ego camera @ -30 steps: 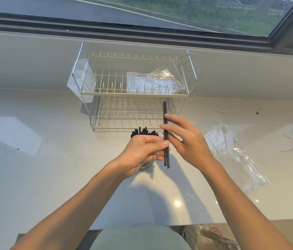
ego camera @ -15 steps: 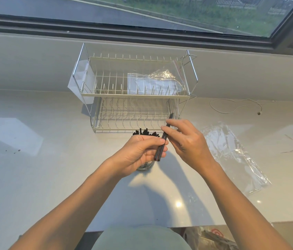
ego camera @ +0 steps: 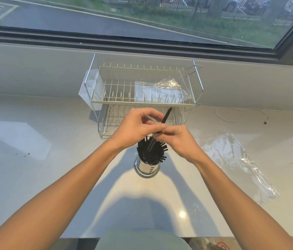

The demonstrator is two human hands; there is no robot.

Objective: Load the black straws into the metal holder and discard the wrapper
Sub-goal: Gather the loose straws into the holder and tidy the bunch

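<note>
Nearly complete, by the look of it: the metal holder (ego camera: 147,167) stands upright on the white table (ego camera: 34,177), already crowded with black straws (ego camera: 153,153) that fan out above its rim. Both hands meet just above the holder. The right hand (ego camera: 181,141) has its fingers (ego camera: 162,134) curled around one last black straw (ego camera: 163,120), tilted, with its upper end toward the dish rack (ego camera: 142,91) and its lower end dipping among the straws already loaded. The left hand (ego camera: 136,129) is curled too, its fingertips touching the same straw near the right thumb; whether it truly pinches the straw or only steadies it cannot be told. No other loose straws are visible on the table, so this appears to be the final one to seat. The second part of the task seems untouched: a crumpled clear wrapper (ego camera: 235,159) lies flat on the table well to the right of the holder, apart from both hands. More clear plastic (ego camera: 167,83) rests on the upper tier of the rack; whether it belongs to the straws is unclear.
</note>
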